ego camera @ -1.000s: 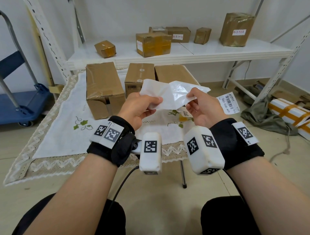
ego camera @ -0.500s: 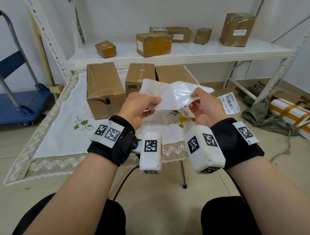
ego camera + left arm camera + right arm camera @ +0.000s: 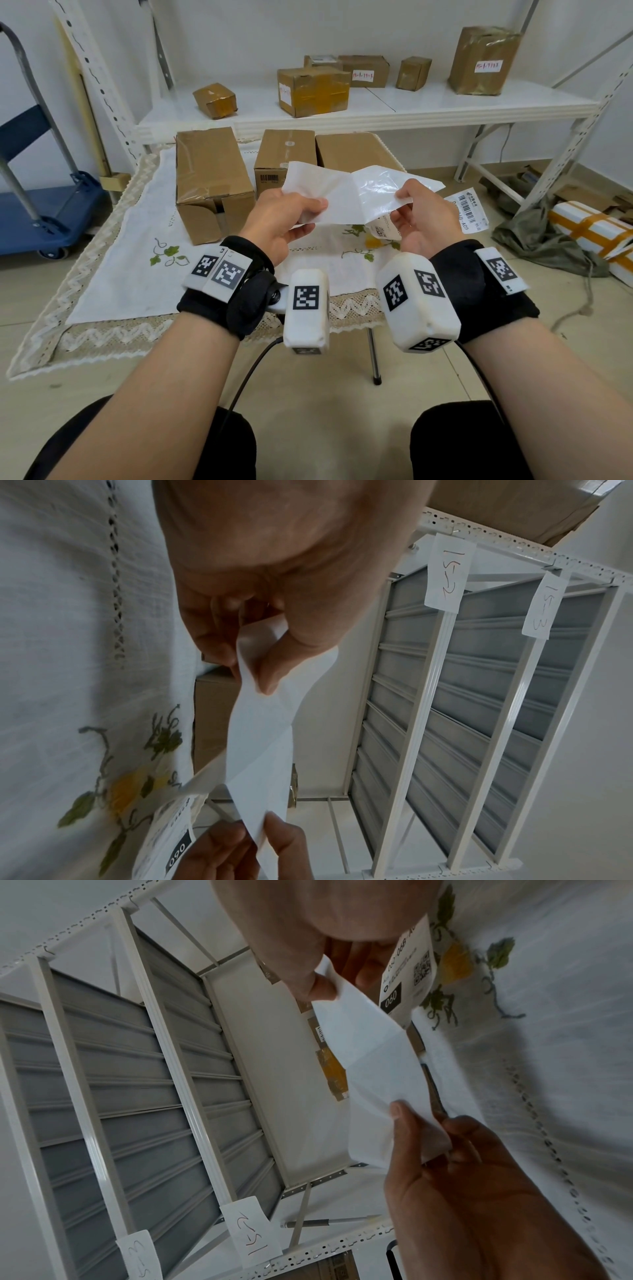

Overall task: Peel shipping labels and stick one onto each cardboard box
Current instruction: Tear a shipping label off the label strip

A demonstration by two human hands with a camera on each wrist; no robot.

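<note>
Both hands hold a white glossy backing sheet point(image 3: 346, 192) spread between them above the table. My left hand point(image 3: 313, 212) pinches its left end between thumb and fingers point(image 3: 270, 680). My right hand point(image 3: 399, 205) pinches the right end, thumb point(image 3: 320, 987) on top. A printed shipping label point(image 3: 469, 209) with a barcode sticks out behind the right hand; its "060" and QR end point(image 3: 407, 972) hangs under the right fingers. Three brown cardboard boxes stand on the table beyond the hands: a large one point(image 3: 212, 178), a middle one point(image 3: 284, 150) and a right one point(image 3: 356, 150).
An embroidered white cloth point(image 3: 130, 274) covers the low table. A white shelf point(image 3: 376, 109) behind it holds several taped boxes, some with labels. A blue trolley point(image 3: 41, 212) stands left. Wrapped parcels point(image 3: 589, 233) and a green cloth lie on the floor to the right.
The right hand has shifted slightly right and up, drawing the sheet out a little wider. The left hand has kept its pinch in nearly the same place.
</note>
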